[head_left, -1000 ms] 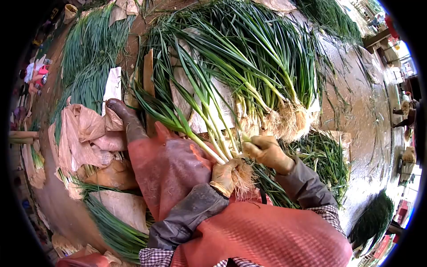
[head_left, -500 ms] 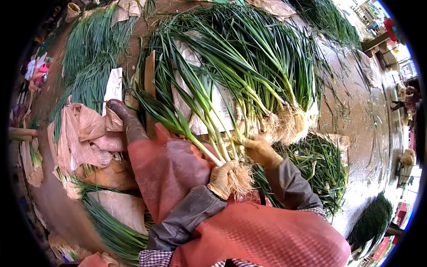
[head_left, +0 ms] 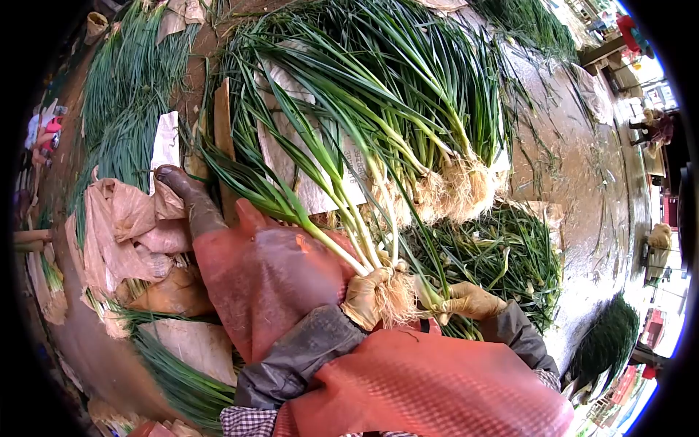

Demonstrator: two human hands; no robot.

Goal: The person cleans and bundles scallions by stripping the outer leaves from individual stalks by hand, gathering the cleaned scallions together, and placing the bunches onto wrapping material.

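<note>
My gloved left hand (head_left: pixel 362 296) is closed round the white lower stems of a small bunch of green onions (head_left: pixel 354 218), just above their stringy roots. The leaves of this bunch reach up and left. Right of the roots, my gloved right hand (head_left: pixel 466 301) is closed on green leaves (head_left: pixel 434 291) at their lower end. Beyond both hands lies a large pile of green onions (head_left: pixel 437 95) with pale, tangled roots, partly over a printed white sack (head_left: pixel 314 191).
Loose leaves (head_left: pixel 502 262) are heaped to the right on the wet floor (head_left: pixel 575 175). A red apron (head_left: pixel 422 379) covers my lap. Crumpled sacking (head_left: pixel 120 226), a boot (head_left: pixel 191 197) and another onion pile (head_left: pixel 131 95) are at the left. A person (head_left: pixel 653 127) is far right.
My right hand has moved down and right from the stems, with green leaves now in it. My left hand stays round the bunch. The view has shifted slightly.
</note>
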